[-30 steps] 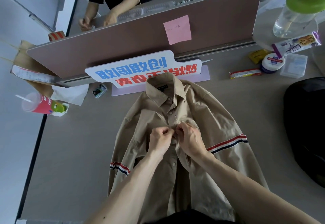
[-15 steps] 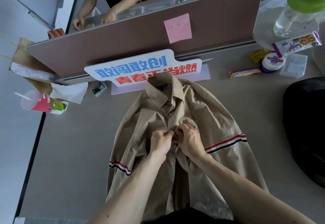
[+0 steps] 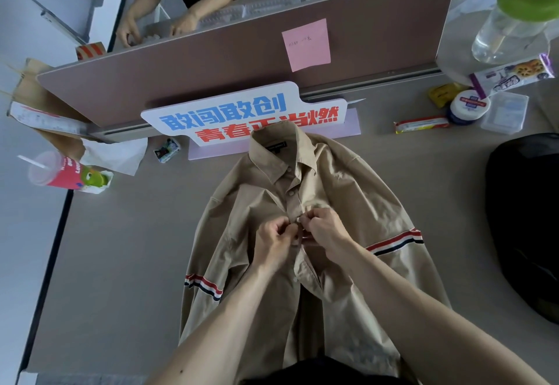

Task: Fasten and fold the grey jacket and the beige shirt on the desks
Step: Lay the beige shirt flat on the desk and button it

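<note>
Worktop (image 3: 121, 263): beige shirt (image 3: 357, 203) lies flat on it, front up. The collar points away from the person and its tip overlaps the lettered sign (image 3: 242, 112). Both striped sleeves are spread to the sides.

Dark bundle (image 3: 526, 218) at the right edge, well apart from the shirt. Possibly the grey jacket, but too dark to tell.

Change over the last second: very little. Shirt has not shifted on the worktop. Left hand (image 3: 273, 242) and right hand (image 3: 328, 229) stay knuckle to knuckle at the same spot on the placket (image 3: 295, 203), just below the second closed button (image 3: 292, 192). The only difference is that they now sit slightly higher, with the fingertips drawn tighter together.

Fingers (image 3: 289, 227) of both hands are curled and pinching the two front edges of the shirt. The button being worked is hidden between them.

Below the hands the front still gapes, with a dark opening down to the hem.

Judgement: fastening is stalled on the third button, likely being pushed through its hole. Several lower buttons remain and folding has not begun, so the task is in its early part.
</note>
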Demonstrator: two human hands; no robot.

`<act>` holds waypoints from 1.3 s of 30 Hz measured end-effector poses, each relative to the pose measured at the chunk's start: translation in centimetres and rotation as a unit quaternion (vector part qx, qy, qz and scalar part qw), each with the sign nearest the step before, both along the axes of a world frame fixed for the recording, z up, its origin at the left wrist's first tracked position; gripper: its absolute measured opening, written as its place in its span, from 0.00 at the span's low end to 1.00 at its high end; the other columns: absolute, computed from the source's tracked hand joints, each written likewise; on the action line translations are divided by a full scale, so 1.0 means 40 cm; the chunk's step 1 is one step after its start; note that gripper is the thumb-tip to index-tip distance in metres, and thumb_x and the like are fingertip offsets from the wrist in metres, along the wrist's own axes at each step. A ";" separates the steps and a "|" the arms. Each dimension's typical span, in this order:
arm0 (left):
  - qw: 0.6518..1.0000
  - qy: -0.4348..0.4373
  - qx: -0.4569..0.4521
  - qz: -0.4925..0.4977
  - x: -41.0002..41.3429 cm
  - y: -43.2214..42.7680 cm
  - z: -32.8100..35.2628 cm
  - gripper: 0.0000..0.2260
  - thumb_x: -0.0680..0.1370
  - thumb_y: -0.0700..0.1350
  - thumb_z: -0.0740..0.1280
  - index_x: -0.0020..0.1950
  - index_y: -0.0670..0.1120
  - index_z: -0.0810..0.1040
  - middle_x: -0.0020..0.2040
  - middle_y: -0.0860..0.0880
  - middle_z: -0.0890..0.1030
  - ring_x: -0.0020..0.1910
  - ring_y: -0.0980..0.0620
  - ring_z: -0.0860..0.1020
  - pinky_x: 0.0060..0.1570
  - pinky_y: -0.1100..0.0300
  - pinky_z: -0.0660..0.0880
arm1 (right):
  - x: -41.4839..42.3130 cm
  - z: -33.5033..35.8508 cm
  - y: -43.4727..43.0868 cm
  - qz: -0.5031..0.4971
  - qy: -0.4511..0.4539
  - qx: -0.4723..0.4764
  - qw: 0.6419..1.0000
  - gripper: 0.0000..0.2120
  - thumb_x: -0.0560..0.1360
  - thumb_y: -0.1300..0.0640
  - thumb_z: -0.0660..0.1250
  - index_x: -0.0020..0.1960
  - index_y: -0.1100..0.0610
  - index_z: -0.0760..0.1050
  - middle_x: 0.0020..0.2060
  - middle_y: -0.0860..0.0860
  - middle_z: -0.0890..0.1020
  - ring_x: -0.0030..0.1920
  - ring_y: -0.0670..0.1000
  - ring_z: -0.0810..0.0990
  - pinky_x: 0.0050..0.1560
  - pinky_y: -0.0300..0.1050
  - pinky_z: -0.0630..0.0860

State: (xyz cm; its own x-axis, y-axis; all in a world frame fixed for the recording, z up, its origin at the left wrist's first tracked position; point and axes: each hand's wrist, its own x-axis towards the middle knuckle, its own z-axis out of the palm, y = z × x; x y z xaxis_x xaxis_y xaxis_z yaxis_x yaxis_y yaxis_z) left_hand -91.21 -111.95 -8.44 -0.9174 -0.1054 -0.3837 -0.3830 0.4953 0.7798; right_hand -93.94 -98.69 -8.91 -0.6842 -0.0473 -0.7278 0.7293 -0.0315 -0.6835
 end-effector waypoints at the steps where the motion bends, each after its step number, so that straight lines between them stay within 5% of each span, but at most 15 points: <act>1: 1.000 -0.011 0.014 0.003 -0.004 -0.003 -0.004 0.14 0.72 0.51 0.67 0.36 0.41 0.76 0.34 0.40 0.81 0.32 0.47 0.78 0.36 0.41 0.77 | -0.006 0.014 0.005 0.006 -0.023 -0.026 0.999 0.06 0.79 0.64 0.64 0.45 0.63 0.78 0.36 0.57 0.82 0.33 0.53 0.83 0.37 0.50 0.83; 7: 0.994 -0.077 0.068 0.021 -0.030 -0.021 -0.016 0.16 0.72 0.60 0.68 0.43 0.47 0.83 0.42 0.42 0.85 0.44 0.38 0.84 0.46 0.37 0.80 | -0.001 0.011 0.025 -0.024 -0.019 -0.123 0.992 0.05 0.80 0.60 0.65 0.49 0.61 0.77 0.38 0.56 0.82 0.37 0.51 0.82 0.34 0.42 0.78; 12: 0.995 -0.094 -0.002 -0.019 -0.039 -0.055 -0.024 0.12 0.71 0.57 0.67 0.47 0.51 0.80 0.44 0.51 0.85 0.46 0.48 0.84 0.52 0.45 0.80 | 0.081 -0.017 0.047 0.093 0.082 0.079 0.989 0.02 0.75 0.58 0.69 0.45 0.56 0.78 0.38 0.49 0.82 0.39 0.47 0.79 0.39 0.38 0.73; 15: 0.990 -0.062 -0.111 -0.059 0.003 -0.083 -0.010 0.03 0.74 0.47 0.70 0.43 0.49 0.79 0.38 0.52 0.84 0.38 0.53 0.82 0.41 0.58 0.77 | 0.171 -0.017 0.054 0.195 0.177 0.229 0.937 0.03 0.72 0.56 0.68 0.42 0.55 0.76 0.38 0.48 0.81 0.41 0.50 0.79 0.40 0.40 0.72; 18: 0.980 -0.112 -0.095 -0.133 0.079 -0.105 -0.019 0.04 0.73 0.44 0.74 0.41 0.48 0.80 0.31 0.52 0.81 0.27 0.56 0.79 0.30 0.59 0.78 | 0.271 -0.026 0.043 0.270 0.235 0.343 0.869 0.08 0.71 0.50 0.68 0.44 0.53 0.74 0.41 0.50 0.80 0.45 0.54 0.80 0.46 0.47 0.75; 20: 0.968 -0.136 -0.095 -0.188 0.135 -0.116 -0.035 0.07 0.72 0.45 0.76 0.47 0.46 0.82 0.34 0.53 0.80 0.29 0.60 0.78 0.32 0.65 0.76 | 0.333 -0.034 0.027 0.357 0.219 0.444 0.792 0.17 0.67 0.46 0.70 0.53 0.52 0.75 0.48 0.50 0.80 0.52 0.56 0.79 0.56 0.51 0.74; 22: 0.959 -0.135 -0.106 -0.226 0.188 -0.121 -0.053 0.13 0.72 0.43 0.75 0.55 0.45 0.81 0.43 0.51 0.83 0.41 0.56 0.81 0.43 0.63 0.77 | 0.378 -0.041 0.021 0.383 0.177 0.509 0.750 0.25 0.63 0.45 0.73 0.58 0.51 0.74 0.50 0.51 0.78 0.53 0.57 0.78 0.55 0.55 0.74; 26: 0.949 -0.105 -0.138 -0.264 0.253 -0.121 -0.068 0.23 0.74 0.45 0.73 0.68 0.48 0.76 0.58 0.45 0.78 0.59 0.48 0.77 0.59 0.63 0.70 | 0.414 -0.061 0.051 0.309 0.149 0.553 0.760 0.17 0.69 0.56 0.68 0.58 0.52 0.75 0.50 0.52 0.81 0.52 0.59 0.80 0.52 0.56 0.74; 28: 0.941 -0.095 -0.141 -0.291 0.265 -0.114 -0.074 0.23 0.75 0.47 0.71 0.70 0.49 0.75 0.58 0.43 0.76 0.60 0.46 0.76 0.61 0.63 0.68 | 0.416 -0.051 0.066 0.314 0.114 0.509 0.793 0.15 0.73 0.58 0.63 0.58 0.52 0.75 0.53 0.52 0.81 0.56 0.58 0.78 0.57 0.54 0.72; 31: 0.925 -0.095 -0.161 -0.330 0.273 -0.105 -0.080 0.19 0.74 0.54 0.67 0.63 0.52 0.80 0.55 0.42 0.76 0.59 0.41 0.76 0.59 0.52 0.73 | 0.400 -0.021 0.090 0.259 0.046 0.429 0.864 0.09 0.76 0.52 0.60 0.48 0.54 0.77 0.49 0.57 0.82 0.53 0.62 0.79 0.50 0.51 0.75; 35: 0.921 -0.110 -0.165 -0.335 0.280 -0.098 -0.082 0.16 0.73 0.57 0.65 0.60 0.61 0.80 0.60 0.48 0.78 0.65 0.46 0.74 0.61 0.48 0.75 | 0.387 0.012 0.109 0.219 0.021 0.363 0.905 0.18 0.76 0.44 0.61 0.33 0.53 0.73 0.38 0.55 0.81 0.44 0.59 0.80 0.45 0.51 0.77; 39: 0.951 -0.081 -0.118 -0.275 0.265 -0.098 -0.085 0.16 0.75 0.47 0.66 0.63 0.52 0.79 0.60 0.47 0.82 0.62 0.46 0.78 0.57 0.54 0.76 | 0.394 0.025 0.096 0.212 0.029 0.374 0.902 0.24 0.75 0.36 0.60 0.29 0.52 0.73 0.33 0.52 0.80 0.39 0.56 0.80 0.44 0.52 0.78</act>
